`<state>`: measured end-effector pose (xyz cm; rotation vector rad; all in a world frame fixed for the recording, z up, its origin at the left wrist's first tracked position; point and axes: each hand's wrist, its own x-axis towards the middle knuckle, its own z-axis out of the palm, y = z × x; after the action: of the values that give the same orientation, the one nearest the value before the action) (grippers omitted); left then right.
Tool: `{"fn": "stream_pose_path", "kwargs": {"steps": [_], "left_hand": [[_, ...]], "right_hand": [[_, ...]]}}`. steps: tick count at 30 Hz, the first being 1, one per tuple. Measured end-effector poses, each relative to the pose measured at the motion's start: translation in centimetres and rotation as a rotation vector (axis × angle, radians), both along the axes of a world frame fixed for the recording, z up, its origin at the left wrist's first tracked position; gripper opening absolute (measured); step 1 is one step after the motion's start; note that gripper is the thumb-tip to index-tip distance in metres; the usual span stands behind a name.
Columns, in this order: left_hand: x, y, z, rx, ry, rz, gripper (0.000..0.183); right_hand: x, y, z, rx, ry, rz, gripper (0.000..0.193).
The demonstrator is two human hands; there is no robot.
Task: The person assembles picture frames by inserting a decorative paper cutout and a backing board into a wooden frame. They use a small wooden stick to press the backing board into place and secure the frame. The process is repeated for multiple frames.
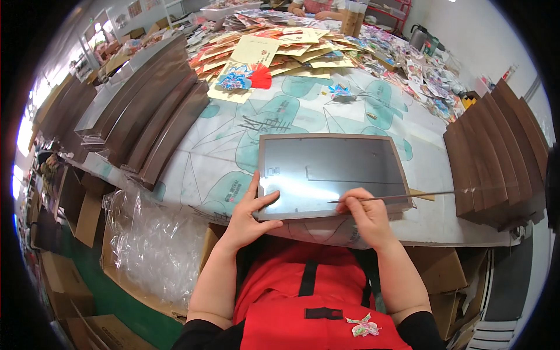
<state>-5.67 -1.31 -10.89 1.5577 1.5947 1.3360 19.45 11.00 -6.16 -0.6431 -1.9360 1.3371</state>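
A flat brown box (263, 153) with a shiny clear top lies on the table in front of me. My left hand (248, 217) grips its near left corner, the thumb along the front edge and a finger reaching onto the top. Pinched in my right hand (368, 217) is a long thin dark rod (417, 195). Its pointed tip is over the near part of the shiny top; whether it touches cannot be made out. The rod's other end extends right toward the stacked boxes. A pale yellow piece (423, 195) shows beside the box's right edge.
Brown boxes stand in rows at the left (153, 111) and right (487, 157). Yellow cards (254, 51), one with a red tassel (261, 76), are heaped at the back. A carton of clear plastic bags (154, 245) sits below left. Another person's hands (318, 14) show beyond.
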Motion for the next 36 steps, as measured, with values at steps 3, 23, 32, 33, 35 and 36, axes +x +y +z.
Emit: {"fn": "stream_pose_path", "kwargs": {"steps": [3, 23, 32, 33, 35, 36], "left_hand": [[0.1, -0.1, -0.3, -0.006, -0.024, 0.013, 0.06], [0.0, 0.0, -0.3, 0.005, -0.031, 0.009, 0.06], [0.0, 0.0, -0.3, -0.027, -0.01, 0.016, 0.061], [0.0, -0.1, -0.4, -0.029, 0.002, 0.019, 0.062], [0.0, -0.1, -0.4, -0.023, -0.014, 0.015, 0.062], [0.0, -0.1, -0.3, -0.021, -0.021, 0.012, 0.062]], "right_hand": [[-1.7, -0.2, 0.0, 0.009, -0.119, 0.087, 0.017], [-2.7, -0.1, -0.7, 0.304, -0.24, 0.097, 0.01], [3.1, 1.7, 0.2, 0.285, -0.291, -0.038, 0.008], [4.3, 2.1, 0.1, 0.262, -0.29, -0.07, 0.008], [6.7, 2.9, 0.0, 0.214, -0.289, -0.138, 0.008], [7.9, 3.3, -0.1, 0.255, -0.297, -0.197, 0.009]]}}
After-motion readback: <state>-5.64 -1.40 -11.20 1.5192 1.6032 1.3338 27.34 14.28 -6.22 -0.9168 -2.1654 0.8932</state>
